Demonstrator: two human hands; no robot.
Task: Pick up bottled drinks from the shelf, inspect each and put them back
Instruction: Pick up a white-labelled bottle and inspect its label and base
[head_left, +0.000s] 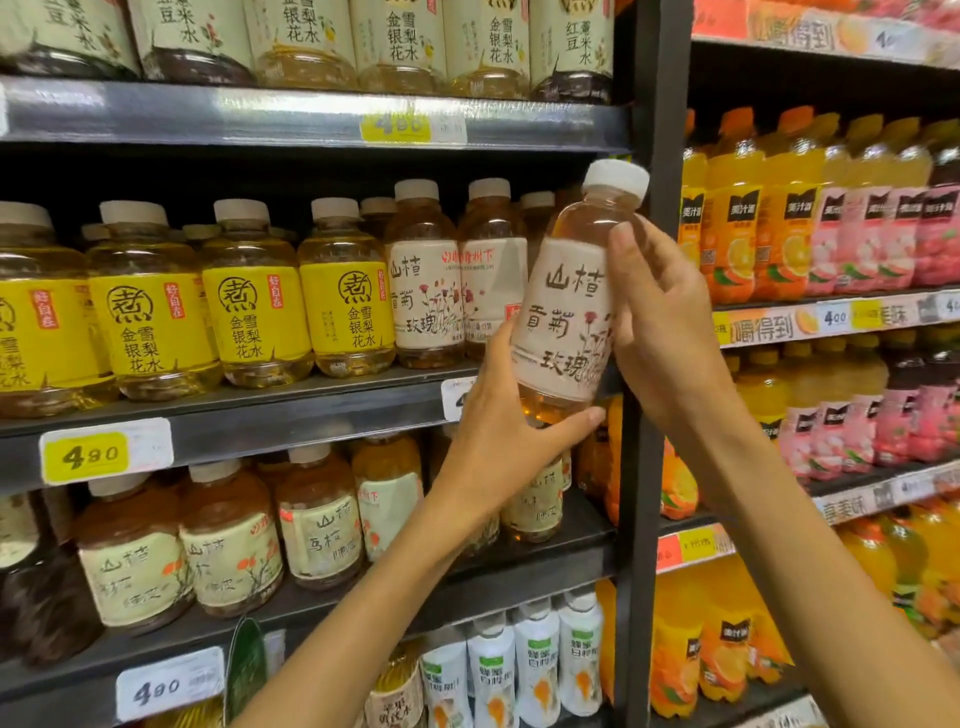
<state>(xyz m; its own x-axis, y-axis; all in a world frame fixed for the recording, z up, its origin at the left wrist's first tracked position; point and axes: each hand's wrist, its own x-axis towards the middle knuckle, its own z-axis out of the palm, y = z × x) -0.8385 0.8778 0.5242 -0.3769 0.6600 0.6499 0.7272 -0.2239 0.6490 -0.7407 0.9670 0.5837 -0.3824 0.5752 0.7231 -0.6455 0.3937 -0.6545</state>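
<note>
I see both hands holding one bottle in front of the shelf, near the dark upright post. The bottle has a white cap, a pale label with dark characters and amber drink inside, and it is tilted a little with the cap to the right. The left hand grasps it from below, the thumb across the bottom of the bottle and the fingers behind it. The right hand grasps the upper right side, the fingers curled on the shoulder and the label. Just behind, on the same shelf level, stand similar bottles with pale labels, and to the left of them the yellow-label bottles. A yellow price tag is fixed on the shelf edge
</note>
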